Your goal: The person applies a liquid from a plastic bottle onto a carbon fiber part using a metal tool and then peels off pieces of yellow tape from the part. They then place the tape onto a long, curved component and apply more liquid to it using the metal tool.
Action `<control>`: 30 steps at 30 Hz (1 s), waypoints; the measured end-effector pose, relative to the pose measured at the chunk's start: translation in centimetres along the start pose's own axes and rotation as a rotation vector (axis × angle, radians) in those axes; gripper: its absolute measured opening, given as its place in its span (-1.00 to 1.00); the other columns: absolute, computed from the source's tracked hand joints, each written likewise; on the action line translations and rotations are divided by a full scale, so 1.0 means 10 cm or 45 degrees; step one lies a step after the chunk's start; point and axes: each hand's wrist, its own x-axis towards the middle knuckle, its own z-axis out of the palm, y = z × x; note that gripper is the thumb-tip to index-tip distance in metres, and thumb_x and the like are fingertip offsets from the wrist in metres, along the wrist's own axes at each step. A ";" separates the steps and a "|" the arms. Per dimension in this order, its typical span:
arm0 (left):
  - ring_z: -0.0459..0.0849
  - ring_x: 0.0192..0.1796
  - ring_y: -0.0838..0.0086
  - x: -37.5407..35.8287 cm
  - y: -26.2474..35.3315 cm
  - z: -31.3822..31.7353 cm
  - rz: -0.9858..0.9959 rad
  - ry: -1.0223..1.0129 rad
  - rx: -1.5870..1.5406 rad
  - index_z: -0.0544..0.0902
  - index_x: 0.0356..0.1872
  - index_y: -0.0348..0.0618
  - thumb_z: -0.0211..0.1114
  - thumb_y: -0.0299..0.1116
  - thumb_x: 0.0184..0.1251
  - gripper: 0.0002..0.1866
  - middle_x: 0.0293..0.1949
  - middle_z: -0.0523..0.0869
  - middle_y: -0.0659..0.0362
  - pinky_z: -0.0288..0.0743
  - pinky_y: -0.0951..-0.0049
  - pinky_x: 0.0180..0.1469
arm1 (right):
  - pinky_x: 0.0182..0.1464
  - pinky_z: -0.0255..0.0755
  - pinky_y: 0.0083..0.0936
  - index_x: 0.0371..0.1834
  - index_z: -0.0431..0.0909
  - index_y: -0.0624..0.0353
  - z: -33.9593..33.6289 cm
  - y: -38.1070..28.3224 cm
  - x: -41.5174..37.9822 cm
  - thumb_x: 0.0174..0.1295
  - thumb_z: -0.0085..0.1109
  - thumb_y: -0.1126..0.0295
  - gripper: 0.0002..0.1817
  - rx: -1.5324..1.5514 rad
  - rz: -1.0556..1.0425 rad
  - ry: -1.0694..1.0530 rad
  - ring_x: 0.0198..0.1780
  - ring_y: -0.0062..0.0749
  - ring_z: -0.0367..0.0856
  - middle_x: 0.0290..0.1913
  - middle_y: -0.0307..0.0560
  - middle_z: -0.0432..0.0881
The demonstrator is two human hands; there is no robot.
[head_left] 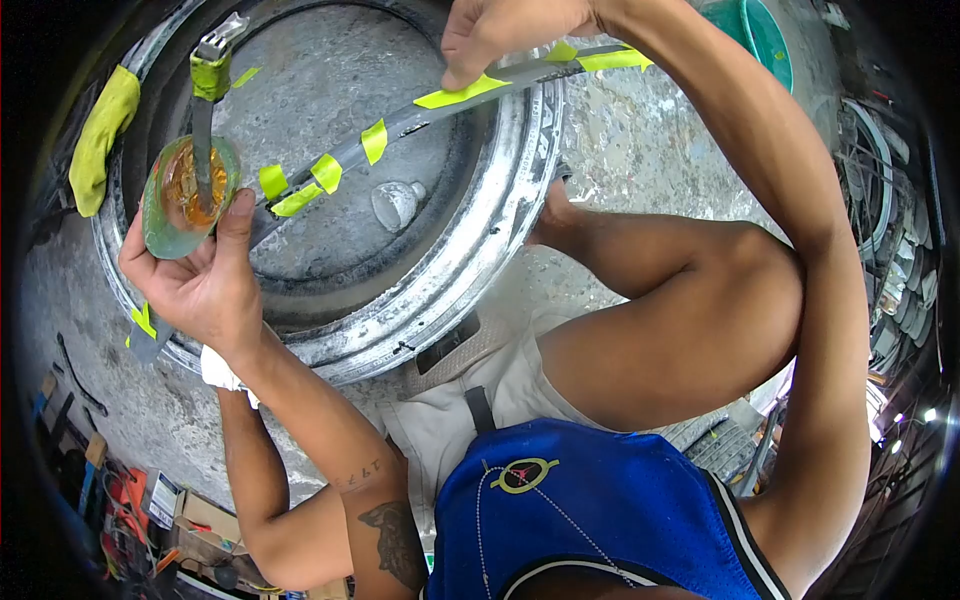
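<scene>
My left hand (205, 285) holds a round, greenish, translucent container (165, 215) with amber liquid in it. A flat-handled tool (202, 125), wrapped in yellow-green tape near its metal top, stands in the liquid. My right hand (510, 35) is closed, its fingertips at a long grey strip (410, 118) by a piece of yellow-green tape (460, 93). Whatever lies between these fingertips is hidden. Several tape pieces sit along the strip, which crosses above a large round metal rim (440, 290).
A yellow-green cloth-like item (103, 140) lies over the rim's left side. At the top right is a green tub (765, 45). Boxes and tools (190, 515) fill the lower left. My bent leg (680, 330) is right of the rim. Stacked parts (905, 270) line the far right.
</scene>
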 end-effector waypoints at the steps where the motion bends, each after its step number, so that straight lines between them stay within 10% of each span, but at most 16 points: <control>1: 0.60 0.24 0.11 0.00 0.00 0.00 0.007 0.001 -0.005 0.28 0.11 -0.28 0.49 -0.72 0.06 -0.35 0.21 0.53 -0.26 0.62 0.13 0.25 | -0.33 0.33 -0.46 -0.32 0.71 0.20 0.00 -0.04 -0.04 0.21 0.27 0.16 -0.71 0.002 0.000 0.001 -0.36 -0.51 0.45 -0.43 -0.27 0.58; 30: 0.58 0.26 0.19 0.00 -0.01 -0.03 -0.001 -0.044 -0.099 0.27 0.14 -0.29 0.50 -0.73 0.05 -0.32 0.27 0.47 -0.20 0.61 0.17 0.27 | 0.06 0.48 -0.22 -0.18 0.66 0.54 0.10 -0.44 -0.42 0.02 0.14 -0.02 -0.33 -0.229 0.135 0.176 0.03 0.04 0.67 -0.08 0.39 0.69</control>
